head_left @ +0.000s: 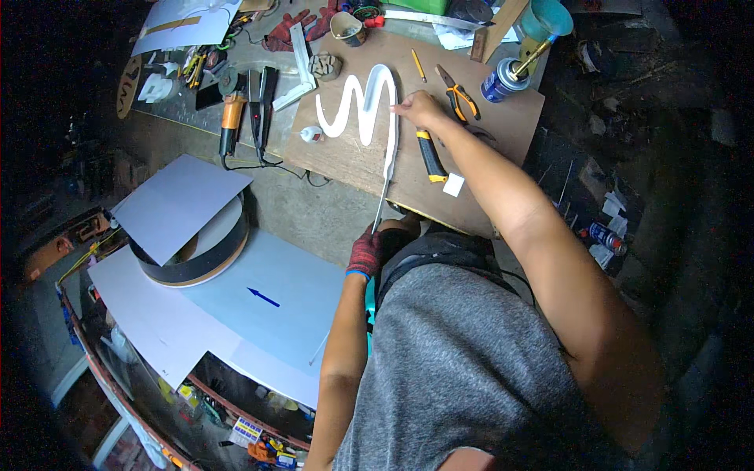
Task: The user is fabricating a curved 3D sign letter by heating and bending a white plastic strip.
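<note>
A white shape curved like a script letter lies on a brown wooden board, with raised walls along part of its outline. My bare right hand pinches the wall at its right side, thumb and fingers together. A thin pale strip runs from the shape's lower tail over the board's near edge. My left hand, in a red glove, is closed round that strip in front of my body. Near the shape's left lower curve rests a small white bottle.
Right of the shape lie pliers, a pencil and a yellow-black utility knife. A blue torch can stands behind them. Leftward are a metal square, a black flat iron and an orange grinder. White sheets lie lower left.
</note>
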### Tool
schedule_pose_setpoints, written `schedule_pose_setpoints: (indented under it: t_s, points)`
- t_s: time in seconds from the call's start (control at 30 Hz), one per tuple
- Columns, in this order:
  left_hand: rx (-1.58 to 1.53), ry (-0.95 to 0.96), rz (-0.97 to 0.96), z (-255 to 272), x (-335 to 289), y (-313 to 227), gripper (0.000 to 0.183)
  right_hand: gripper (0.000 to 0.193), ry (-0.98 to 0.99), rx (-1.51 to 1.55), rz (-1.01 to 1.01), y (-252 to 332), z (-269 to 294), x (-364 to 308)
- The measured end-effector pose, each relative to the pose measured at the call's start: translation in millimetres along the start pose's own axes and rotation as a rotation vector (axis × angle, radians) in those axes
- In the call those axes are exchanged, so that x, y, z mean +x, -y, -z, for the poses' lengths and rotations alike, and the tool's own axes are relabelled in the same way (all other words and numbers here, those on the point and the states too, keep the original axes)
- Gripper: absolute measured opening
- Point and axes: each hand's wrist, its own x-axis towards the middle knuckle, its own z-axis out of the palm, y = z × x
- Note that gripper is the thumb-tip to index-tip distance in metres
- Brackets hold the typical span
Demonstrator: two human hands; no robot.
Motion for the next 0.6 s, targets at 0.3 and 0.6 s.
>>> schedule_pose_setpoints:
  t_s: [0.3, 0.6]
  points:
    - [0.081, -0.069, -0.125, -6.9, 4.2, 17.5, 0.038, 0.018, -0.554, 0.042, 0.46, -7.0, 52.8, -132.5]
    - [-0.282, 0.161, -0.082, -17.1, 20.8, 37.2, 0.044, 0.011, -0.334, -0.054, 0.348, -41.9, 38.8, -267.2]
